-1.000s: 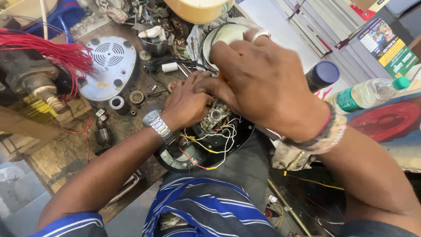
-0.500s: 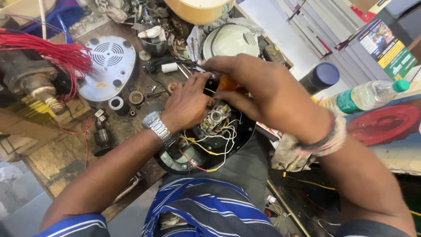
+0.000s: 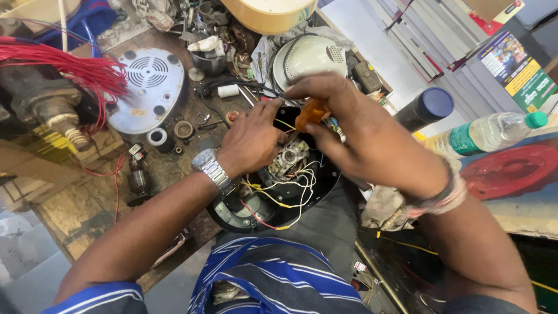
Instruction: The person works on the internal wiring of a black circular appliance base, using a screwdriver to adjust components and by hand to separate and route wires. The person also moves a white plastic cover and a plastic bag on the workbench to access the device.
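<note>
Your right hand [image 3: 372,136] has its fingers curled tight round the orange screwdriver [image 3: 308,113], tip down in the open black appliance base [image 3: 279,192] on your lap, while your left hand [image 3: 250,142] presses closed-fingered on its rim. That base looks rigid but its loose wires look fragile (grip the shell). A bright printed package [image 3: 514,67] leans far right, above the green-labelled clear bottle [image 3: 494,132].

Both forearms are reaching in from the bottom of the frame and meeting at the centre. The left hand [image 3: 251,138], a metal watch on its wrist, is lying knuckles up with fingers curled downward. The right hand [image 3: 372,131], a beaded band at its wrist, is arching over, fingers pinching closed.
</note>
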